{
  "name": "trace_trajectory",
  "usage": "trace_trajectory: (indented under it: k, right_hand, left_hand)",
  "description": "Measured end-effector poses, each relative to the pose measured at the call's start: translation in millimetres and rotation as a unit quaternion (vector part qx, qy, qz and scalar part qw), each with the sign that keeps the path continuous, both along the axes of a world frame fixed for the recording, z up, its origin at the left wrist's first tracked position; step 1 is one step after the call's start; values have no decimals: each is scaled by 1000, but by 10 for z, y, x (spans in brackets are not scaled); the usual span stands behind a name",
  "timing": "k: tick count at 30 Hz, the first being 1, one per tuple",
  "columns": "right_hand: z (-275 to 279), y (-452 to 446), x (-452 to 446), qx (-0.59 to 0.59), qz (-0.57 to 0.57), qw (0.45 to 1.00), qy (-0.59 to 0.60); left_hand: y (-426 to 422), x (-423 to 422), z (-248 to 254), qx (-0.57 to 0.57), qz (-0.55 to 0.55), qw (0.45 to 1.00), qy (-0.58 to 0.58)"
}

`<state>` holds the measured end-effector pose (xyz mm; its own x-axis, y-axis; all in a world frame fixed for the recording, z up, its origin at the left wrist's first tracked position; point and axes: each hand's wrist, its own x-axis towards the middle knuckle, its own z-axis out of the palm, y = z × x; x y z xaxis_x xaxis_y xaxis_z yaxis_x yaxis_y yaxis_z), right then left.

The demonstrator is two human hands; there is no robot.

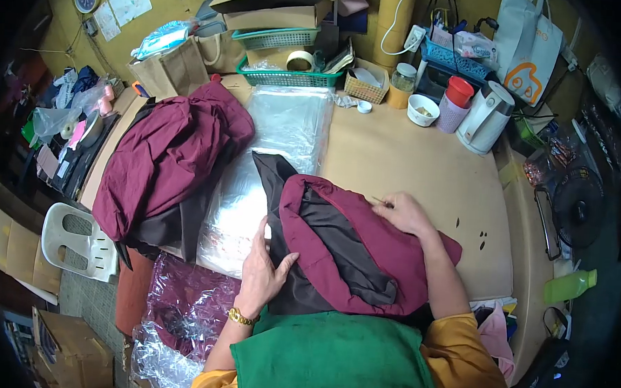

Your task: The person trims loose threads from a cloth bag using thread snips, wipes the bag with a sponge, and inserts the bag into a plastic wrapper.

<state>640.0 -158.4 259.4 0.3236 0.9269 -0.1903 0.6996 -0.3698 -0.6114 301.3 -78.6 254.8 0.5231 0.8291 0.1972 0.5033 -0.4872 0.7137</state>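
A maroon and black garment [398,262] lies bunched on the table in front of me, its black lining showing inside a maroon loop. My left hand [263,270] rests at its left edge on the black cloth, with thumb and fingers apart. Over the upper right of the garment, my right hand [404,211] is closed, and a small thin pointed tool [377,199] sticks out from its fingertips. The fingers hide most of that tool, so its kind is unclear. Another maroon and black garment [176,145] is heaped to the left.
Clear plastic bags [286,122] lie flat between the garments. Along the back stand green baskets [288,77], a glass jar [403,77], a white bowl [423,110] and an electric kettle [486,117]. A white plastic stool [78,241] is at left, above plastic-wrapped maroon cloth [185,307].
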Motion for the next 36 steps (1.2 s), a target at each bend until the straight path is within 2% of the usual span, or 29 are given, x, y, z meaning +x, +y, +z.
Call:
trace_trajectory:
  k: [1,2,4,5,6,8,9,11,12,13,14,17,18,19,20,22,24,26,27,28,29,30,31,34,35,36]
  right_hand:
    - [-139,-10,-16,7,-12,998,-53]
    - [-71,-34,-15,4,-13,999,-53]
    - [248,-85,63,82,-181,977,-79]
    - [383,-158,221,157,-245,948,-131]
    - [748,-291,195,295,-242,899,-214]
    - [1182,-441,234,451,-309,807,-225]
    - [1324,-499,162,449,-312,805,-229]
    - [1488,-534,-41,462,-307,802,-224]
    - [1375,-534,-125,451,-245,846,-146]
    - [1286,-552,-305,369,-212,894,-142]
    - [1147,-524,-435,243,-233,931,-140]
    - [503,-518,-540,75,-168,959,-216]
    - [287,-527,-549,41,-128,972,-191]
    - [7,-513,-489,42,-122,977,-171]
    - [-27,-500,-497,41,-118,981,-149]
    - [108,-586,-274,23,-192,967,-164]
    - [225,-809,192,151,-368,901,-172]
    - [542,-1089,338,225,-465,809,-279]
    - [649,-1129,314,224,-466,809,-279]
    - [743,-1160,299,263,-424,833,-241]
    - [798,-1175,298,301,-379,852,-201]
    - [817,-1078,198,304,-329,890,-84]
    - [812,-983,57,285,-299,905,-100]
    - [913,-677,-385,186,-274,937,-110]
    - [853,-606,-420,166,-262,941,-137]
    - [759,-555,-453,166,-251,943,-143]
  left_hand:
    - [-30,-9,76,-44,-1,998,37]
    - [-26,22,73,-47,-2,998,38]
    - [8,138,72,-79,-80,982,-155]
    - [1,250,157,15,-105,973,-205]
    - [-57,313,356,-24,-98,972,-211]
    - [-76,422,468,-70,-110,973,-191]
    - [-60,508,424,-73,-115,972,-192]
    - [19,695,207,16,-112,969,-219]
    - [43,728,85,16,-117,968,-220]
    - [43,725,-56,-39,-100,975,-197]
    - [27,710,-140,-93,-82,977,-173]
    - [-26,579,-270,-68,-86,982,-155]
    - [-9,532,-305,-49,-86,986,-136]
    - [-13,478,-256,-71,-85,986,-124]
    - [-37,415,-217,-73,-86,986,-121]
    - [-63,301,-146,-99,-81,986,-110]
    - [-51,95,-100,-55,-92,992,-68]
    - [13,-112,-23,-115,-127,985,29]
    - [67,-163,106,-135,-122,982,54]
    - [152,-185,213,-155,-117,978,79]
    - [300,-193,149,-64,-94,990,78]
    - [418,-99,254,-20,-65,996,58]
    - [546,58,336,46,-44,998,20]
    - [1247,602,-13,-91,-56,993,-53]
    - [1402,845,-92,-72,-48,996,-30]
    - [1587,1085,-292,-67,-39,995,-64]
